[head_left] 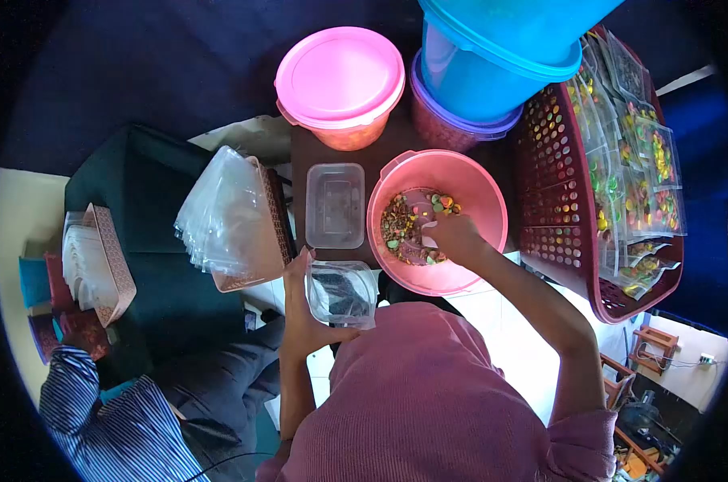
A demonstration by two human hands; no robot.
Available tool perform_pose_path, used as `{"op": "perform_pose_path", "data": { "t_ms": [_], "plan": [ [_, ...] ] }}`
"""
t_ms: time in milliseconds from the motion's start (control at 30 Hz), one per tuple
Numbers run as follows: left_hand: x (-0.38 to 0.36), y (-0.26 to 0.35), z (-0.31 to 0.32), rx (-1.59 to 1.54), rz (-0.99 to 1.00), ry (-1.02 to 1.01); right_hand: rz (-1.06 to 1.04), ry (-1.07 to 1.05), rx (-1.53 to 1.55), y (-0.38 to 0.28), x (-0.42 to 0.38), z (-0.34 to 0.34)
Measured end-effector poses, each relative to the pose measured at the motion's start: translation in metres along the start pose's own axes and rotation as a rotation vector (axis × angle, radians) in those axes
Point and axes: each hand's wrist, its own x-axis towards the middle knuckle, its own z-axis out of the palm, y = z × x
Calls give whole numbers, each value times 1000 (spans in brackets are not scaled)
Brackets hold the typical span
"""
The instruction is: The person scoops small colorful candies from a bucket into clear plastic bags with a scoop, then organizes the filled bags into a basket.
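Note:
A clear plastic bag [341,293] is spread between the thumb and fingers of my left hand [306,317], just in front of the table edge. Inside the pink bucket [484,193], my right hand [452,237] is closed around a small whitish scoop [428,234]. The scoop is among small colourful pieces [404,215] at the bucket's bottom; the fingertips are partly hidden. An uncovered clear rectangular container [335,206] stands on the table, left of the bucket.
Behind are a pink-lidded tub [340,76] and a blue bucket [484,80]. A maroon basket [552,181] of filled bags stands right. Left is a tray [251,273] of clear bags [231,213]. Another person's striped sleeve [131,434] shows lower left.

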Motion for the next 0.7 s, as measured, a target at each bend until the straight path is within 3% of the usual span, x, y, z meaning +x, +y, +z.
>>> {"op": "perform_pose_path", "data": {
  "t_ms": [700],
  "plan": [
    [3,2,0,58,57,8,73,-124,146,-7,-4,-16]
  ]
}}
